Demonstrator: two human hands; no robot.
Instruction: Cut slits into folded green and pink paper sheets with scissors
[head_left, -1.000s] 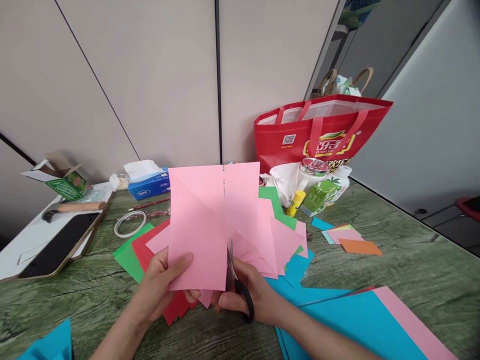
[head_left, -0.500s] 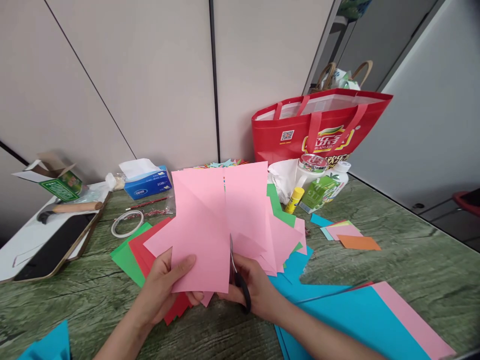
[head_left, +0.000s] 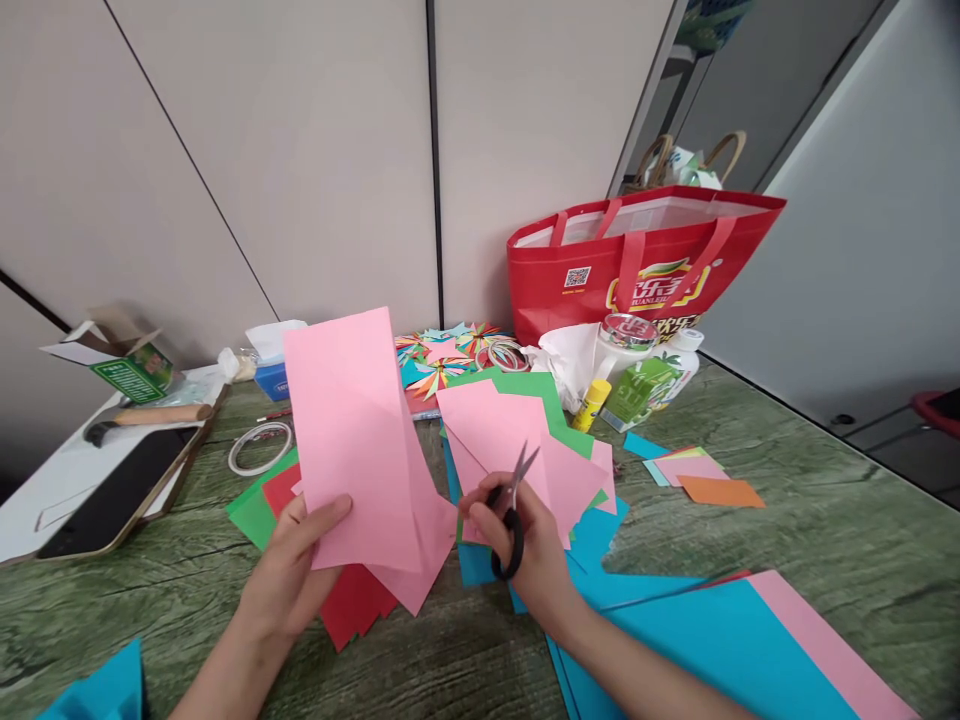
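My left hand (head_left: 289, 570) grips the lower edge of a tall pink paper strip (head_left: 349, 440) and holds it upright over the table. My right hand (head_left: 525, 545) is closed round black-handled scissors (head_left: 511, 505), whose blades are parted and point up and to the right. Just beyond the scissors lies a heap of pink paper pieces (head_left: 517, 440) on green sheets (head_left: 525, 385). Red paper (head_left: 352, 605) lies under the held strip.
A red tote bag (head_left: 637, 265) stands at the back by the wall, with a jar (head_left: 626, 345), a yellow glue stick (head_left: 592, 403) and cut paper stars (head_left: 442, 360) before it. At left are a tape roll (head_left: 259, 447), a tissue box (head_left: 270, 375) and a tray (head_left: 105, 495). Blue and pink sheets (head_left: 720, 640) lie at lower right.
The pink sheet has been cut through into two parts. My left hand carried its half to the left; my right hand drew the scissors away to the right, over the other pieces.
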